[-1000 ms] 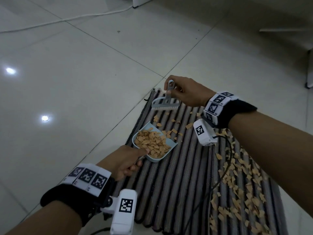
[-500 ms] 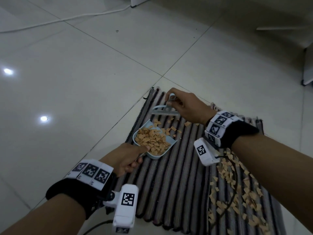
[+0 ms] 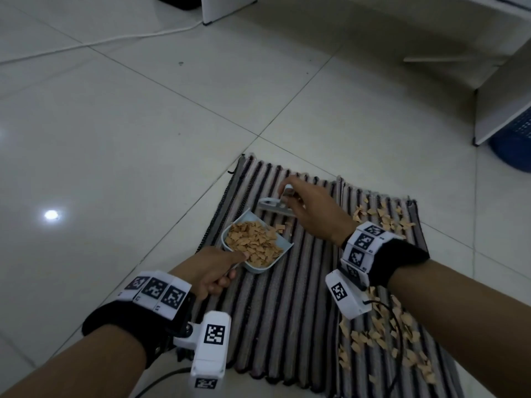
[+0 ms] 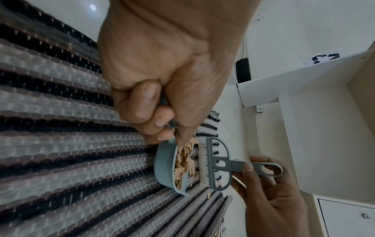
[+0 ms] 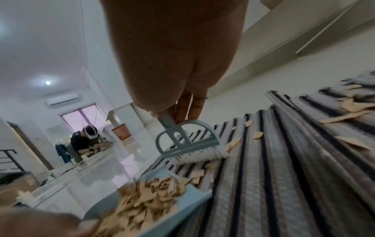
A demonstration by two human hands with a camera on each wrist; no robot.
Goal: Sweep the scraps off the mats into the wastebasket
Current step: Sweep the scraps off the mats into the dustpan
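Note:
Two striped mats lie side by side on the tiled floor, the left mat [image 3: 287, 311] and the right mat [image 3: 353, 196]. My left hand [image 3: 212, 271] grips the handle of a light blue dustpan [image 3: 258, 270] heaped with tan scraps [image 3: 253, 242]. The pan rests on the left mat. My right hand [image 3: 310, 214] pinches the handle of a grey brush [image 3: 273, 206], whose white bristles [image 4: 202, 163] touch the mat just beyond the pan's mouth. A few scraps [image 5: 211, 165] lie between brush and pan. Many loose scraps [image 3: 373, 334] cover the right mat.
A blue perforated basket [image 3: 514, 145] stands at the far right, partly under white furniture [image 3: 500, 104]. A white cable [image 3: 115, 40] runs across the floor at the back. A black wire [image 3: 398, 334] from my right wrist camera trails over the right mat.
My right hand has drawn the brush toward the dustpan, pushing loose scraps to its mouth. The dustpan has stayed in place. The head view has pulled back, and the blue basket now shows.

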